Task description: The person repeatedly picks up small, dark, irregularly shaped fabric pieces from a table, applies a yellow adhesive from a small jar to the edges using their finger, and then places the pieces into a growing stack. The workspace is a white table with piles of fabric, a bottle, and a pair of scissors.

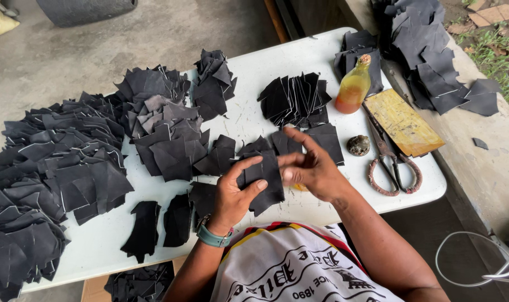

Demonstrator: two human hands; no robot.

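My left hand (232, 196) grips a black leather piece (265, 182) just above the white table (254, 112), thumb on its face. My right hand (310, 165) is beside it, fingertips touching the piece's right edge; whether it pinches the piece I cannot tell. A teal watch sits on my left wrist. Loose black pieces (215, 156) lie under and around both hands.
Large heaps of black cut pieces (59, 173) cover the table's left side, smaller stacks (293, 100) lie at the back. On the right stand an amber bottle (353, 86), a yellow board (402, 122), rusty scissors (391, 162) and a small round lump (358, 145). White cable (478, 263) lies on the floor.
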